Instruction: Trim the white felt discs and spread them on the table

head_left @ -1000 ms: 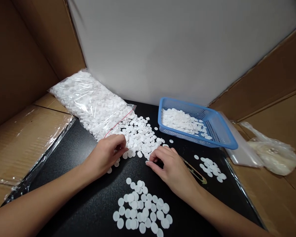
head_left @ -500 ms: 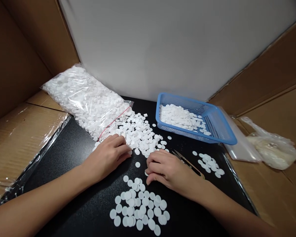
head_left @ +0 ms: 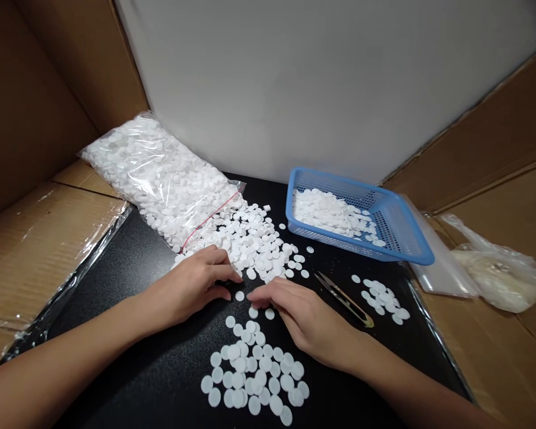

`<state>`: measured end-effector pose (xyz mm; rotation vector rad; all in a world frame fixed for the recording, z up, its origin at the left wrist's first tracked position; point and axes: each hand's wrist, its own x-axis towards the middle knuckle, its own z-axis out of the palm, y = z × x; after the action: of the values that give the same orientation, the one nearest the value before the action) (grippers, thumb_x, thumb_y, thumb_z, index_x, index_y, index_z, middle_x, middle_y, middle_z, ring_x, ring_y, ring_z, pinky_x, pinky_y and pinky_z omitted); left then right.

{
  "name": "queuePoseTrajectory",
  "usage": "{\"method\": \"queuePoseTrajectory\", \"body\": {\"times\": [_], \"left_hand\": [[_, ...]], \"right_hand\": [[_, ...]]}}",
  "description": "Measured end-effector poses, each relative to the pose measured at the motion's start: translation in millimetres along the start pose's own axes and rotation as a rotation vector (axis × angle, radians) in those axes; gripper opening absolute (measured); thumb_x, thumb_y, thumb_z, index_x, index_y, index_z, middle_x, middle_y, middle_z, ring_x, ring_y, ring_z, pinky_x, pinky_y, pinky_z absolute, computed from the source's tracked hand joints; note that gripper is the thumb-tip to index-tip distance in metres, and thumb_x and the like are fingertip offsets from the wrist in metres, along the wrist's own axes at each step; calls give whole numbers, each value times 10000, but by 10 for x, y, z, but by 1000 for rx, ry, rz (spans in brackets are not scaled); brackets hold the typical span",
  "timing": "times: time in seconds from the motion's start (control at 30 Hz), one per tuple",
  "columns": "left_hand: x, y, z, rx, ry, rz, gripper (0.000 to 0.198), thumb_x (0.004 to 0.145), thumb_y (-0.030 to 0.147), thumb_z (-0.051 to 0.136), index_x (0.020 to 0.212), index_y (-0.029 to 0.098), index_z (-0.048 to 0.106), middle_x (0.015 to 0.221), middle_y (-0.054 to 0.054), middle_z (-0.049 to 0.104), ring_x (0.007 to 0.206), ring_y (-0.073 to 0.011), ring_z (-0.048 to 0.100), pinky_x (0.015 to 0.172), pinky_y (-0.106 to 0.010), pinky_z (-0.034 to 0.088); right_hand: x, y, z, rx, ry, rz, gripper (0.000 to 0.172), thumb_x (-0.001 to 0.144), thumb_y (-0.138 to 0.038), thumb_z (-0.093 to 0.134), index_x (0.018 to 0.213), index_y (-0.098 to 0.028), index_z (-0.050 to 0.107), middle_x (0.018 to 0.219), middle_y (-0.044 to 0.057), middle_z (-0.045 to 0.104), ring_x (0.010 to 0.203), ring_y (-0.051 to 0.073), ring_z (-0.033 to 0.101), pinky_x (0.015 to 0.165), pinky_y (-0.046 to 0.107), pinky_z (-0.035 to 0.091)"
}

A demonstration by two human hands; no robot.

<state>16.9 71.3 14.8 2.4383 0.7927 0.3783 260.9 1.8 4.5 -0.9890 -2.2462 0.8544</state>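
Small white round discs (head_left: 259, 244) spill in a heap from the mouth of a clear zip bag (head_left: 161, 179) full of them. My left hand (head_left: 201, 277) rests at the near edge of this heap, thumb and fingers apart, holding nothing visible. Facing it, my right hand (head_left: 297, 310) reaches over the black table with its fingers stretched out above a few loose discs. One single disc (head_left: 240, 296) lies between the two hands, and another disc (head_left: 253, 312) is just under the right fingertips. Closer to me, a spread-out group of discs (head_left: 250, 375) lies mostly flat, some overlapping.
A blue plastic basket (head_left: 361, 250) with discs in it stands at the back right. Thread snips (head_left: 346, 300) lie beside my right hand, near a small disc pile (head_left: 384, 301). Clear plastic bags (head_left: 500, 268) lie on cardboard at the right. A pale wall (head_left: 268, 89) closes the back.
My right hand's fingers have straightened and moved slightly left, uncovering discs beneath them. A disc between the hands has shifted left and nearer. The left thumb has spread from the fingers.
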Motion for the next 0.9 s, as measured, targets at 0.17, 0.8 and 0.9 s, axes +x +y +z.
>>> {"method": "queuePoseTrajectory", "body": {"times": [0.17,0.8,0.9], "left_hand": [[10,-23,-99,53,35,-30,194,861,47,689,982,197,714,912,-17,618,902,-194,589,765,-287,443],[29,39,-5,34,-119,58,102,821,198,804,886,204,725,867,-14,605,881,-206,555,777,-307,408],[32,28,-32,7,-107,56,85,884,119,715,886,204,723,860,-14,613,881,-195,569,779,-295,421]], "right_hand": [[40,26,6,-91,162,56,315,935,6,408,1064,-186,622,945,55,663,874,173,647,767,298,555],[138,-18,-48,-104,8,385,219,829,-66,655,671,-204,589,661,-43,569,584,119,535,527,231,378],[131,0,-83,-193,16,432,267,857,-130,701,661,-201,534,673,-37,581,581,125,537,524,239,369]]}}
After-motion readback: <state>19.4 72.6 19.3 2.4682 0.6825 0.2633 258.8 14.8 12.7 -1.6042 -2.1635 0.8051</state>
